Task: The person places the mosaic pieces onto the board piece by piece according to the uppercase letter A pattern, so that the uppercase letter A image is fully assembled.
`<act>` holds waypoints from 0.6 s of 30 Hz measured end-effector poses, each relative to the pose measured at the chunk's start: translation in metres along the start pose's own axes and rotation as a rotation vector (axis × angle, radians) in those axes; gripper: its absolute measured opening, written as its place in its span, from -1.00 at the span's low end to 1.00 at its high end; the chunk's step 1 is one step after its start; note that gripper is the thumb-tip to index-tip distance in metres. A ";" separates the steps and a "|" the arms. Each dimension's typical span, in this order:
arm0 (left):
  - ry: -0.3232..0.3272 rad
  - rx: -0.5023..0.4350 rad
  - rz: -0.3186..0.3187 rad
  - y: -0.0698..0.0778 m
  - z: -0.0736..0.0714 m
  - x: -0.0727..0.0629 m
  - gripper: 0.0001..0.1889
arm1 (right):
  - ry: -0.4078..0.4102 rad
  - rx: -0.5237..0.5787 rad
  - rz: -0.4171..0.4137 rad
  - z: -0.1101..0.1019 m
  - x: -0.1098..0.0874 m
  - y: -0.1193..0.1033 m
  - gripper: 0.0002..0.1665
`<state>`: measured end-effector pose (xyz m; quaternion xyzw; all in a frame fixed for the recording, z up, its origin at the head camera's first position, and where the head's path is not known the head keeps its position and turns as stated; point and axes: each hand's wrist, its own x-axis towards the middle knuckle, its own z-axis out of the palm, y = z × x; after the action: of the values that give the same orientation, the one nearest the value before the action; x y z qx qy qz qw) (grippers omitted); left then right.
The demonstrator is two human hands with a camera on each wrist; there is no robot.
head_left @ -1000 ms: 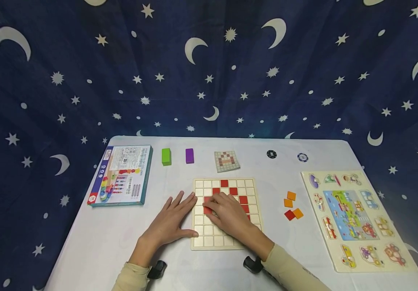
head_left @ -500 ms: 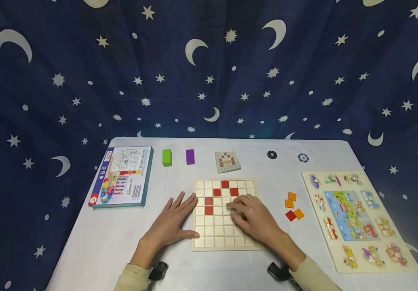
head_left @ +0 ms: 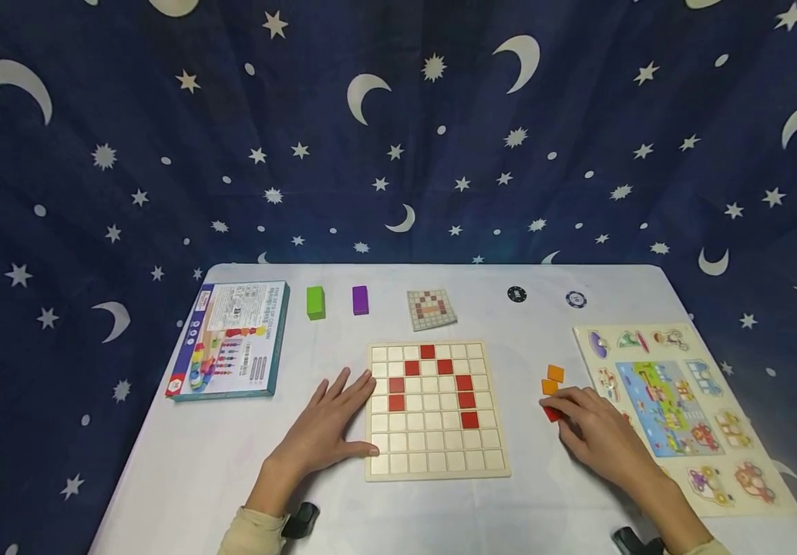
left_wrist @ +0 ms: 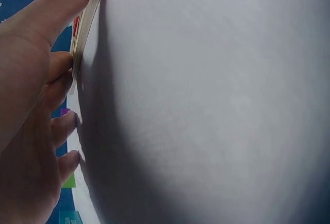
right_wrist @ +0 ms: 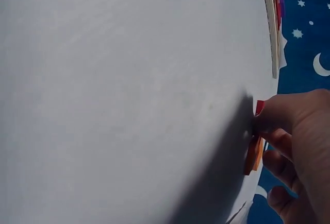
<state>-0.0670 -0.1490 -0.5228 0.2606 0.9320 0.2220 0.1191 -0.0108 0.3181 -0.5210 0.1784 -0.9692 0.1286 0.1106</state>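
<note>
A square wooden grid board (head_left: pixel 438 472) lies in the middle of the white table, with several red tiles (head_left: pixel 469 420) set in an arch in its cells. My left hand (head_left: pixel 325 428) rests spread at the board's left side, its thumb and fingertips touching the frame. In the left wrist view the thumb (left_wrist: pixel 56 7) lies along the board's edge. To the right of the board, my right hand (head_left: pixel 596 432) pinches at a loose red tile (head_left: pixel 551 414), whose red shows past the thumb in the right wrist view. Two orange tiles (head_left: pixel 549 387) lie just beyond; a third is hidden.
A pattern card (head_left: pixel 432 309) lies behind the board, beside purple (head_left: pixel 360 301) and green blocks (head_left: pixel 316 303). Two round chips (head_left: pixel 517 294) are at the back. A boxed toy (head_left: pixel 232 339) stands left; a wooden picture puzzle (head_left: pixel 752 443) lies right, partly under my right hand.
My right hand has moved from the board's left cells across it to the loose tiles on the right. My left hand has stayed at the board's edge.
</note>
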 end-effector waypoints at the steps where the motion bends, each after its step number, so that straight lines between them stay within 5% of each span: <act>1: -0.002 -0.002 -0.002 0.000 0.000 0.000 0.18 | -0.005 -0.003 -0.001 0.000 0.000 0.001 -0.52; 10: -0.008 0.002 0.007 0.001 0.002 0.001 0.17 | 0.028 0.009 -0.015 0.003 0.012 -0.012 -0.54; 18: -0.027 0.011 -0.007 0.000 0.000 0.001 0.18 | 0.057 0.127 -0.108 0.020 0.048 -0.069 -0.57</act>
<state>-0.0683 -0.1483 -0.5226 0.2610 0.9325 0.2127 0.1311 -0.0318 0.2352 -0.5132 0.2335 -0.9445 0.1888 0.1333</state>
